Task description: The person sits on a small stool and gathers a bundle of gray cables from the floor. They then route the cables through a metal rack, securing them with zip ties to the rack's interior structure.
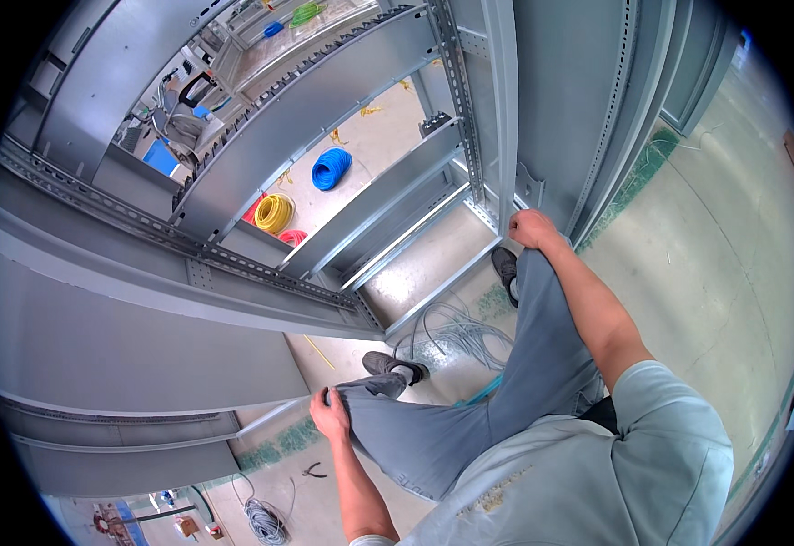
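Note:
My left hand [329, 414] rests on my left knee, its fingers apart and holding nothing I can see. On my right knee lies my right hand [532, 229], fingers curled in, close to the front post of a grey metal cabinet frame [503, 118]. No object shows in that hand. I sit facing the open cabinet, my grey trousers [415, 428] spread to both sides. Grey cable [459, 335] lies in loose loops on the floor between my shoes.
Grey metal crosspieces [379, 214] span the cabinet. Behind them lie a blue wire coil [331, 169] and a yellow wire coil [274, 213]. An open grey door [160, 355] stands at left. Pliers [314, 470] and a grey cable coil [265, 523] lie on the floor.

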Motion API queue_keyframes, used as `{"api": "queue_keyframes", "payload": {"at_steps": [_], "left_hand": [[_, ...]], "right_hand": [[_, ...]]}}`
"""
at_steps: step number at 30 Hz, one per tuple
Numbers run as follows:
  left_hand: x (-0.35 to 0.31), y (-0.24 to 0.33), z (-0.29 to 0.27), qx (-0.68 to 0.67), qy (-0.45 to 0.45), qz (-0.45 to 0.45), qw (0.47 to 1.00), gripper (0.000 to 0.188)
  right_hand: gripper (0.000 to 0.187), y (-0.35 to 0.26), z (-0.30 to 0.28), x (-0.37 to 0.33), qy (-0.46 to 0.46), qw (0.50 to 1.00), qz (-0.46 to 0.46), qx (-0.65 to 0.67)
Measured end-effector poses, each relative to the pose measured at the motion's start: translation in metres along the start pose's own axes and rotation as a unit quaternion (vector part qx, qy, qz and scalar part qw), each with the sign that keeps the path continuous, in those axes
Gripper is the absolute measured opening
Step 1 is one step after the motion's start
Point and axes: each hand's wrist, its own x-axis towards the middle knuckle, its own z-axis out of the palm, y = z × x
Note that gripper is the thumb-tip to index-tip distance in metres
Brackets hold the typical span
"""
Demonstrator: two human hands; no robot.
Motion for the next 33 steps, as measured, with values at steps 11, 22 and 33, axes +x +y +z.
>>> {"api": "queue_keyframes", "payload": {"at_steps": [11,22,33], "left_hand": [[0.001,0.0,-0.001,-0.001,-0.01,-0.01,1.0,0.041],[0.001,0.0,-0.002,0.008,-0.014,-0.005,1.0,0.042],[0.0,-0.003,-0.002,0.004,-0.017,-0.009,1.0,0.041]], "right_hand": [[0.026,-0.002,-0.002,0.0,-0.001,1.0,-0.003,-0.002],[0.026,0.0,0.0,0.001,0.004,1.0,-0.009,0.008],[0.026,-0.003,-0.001,0.001,0.002,1.0,0.001,0.01]]}}
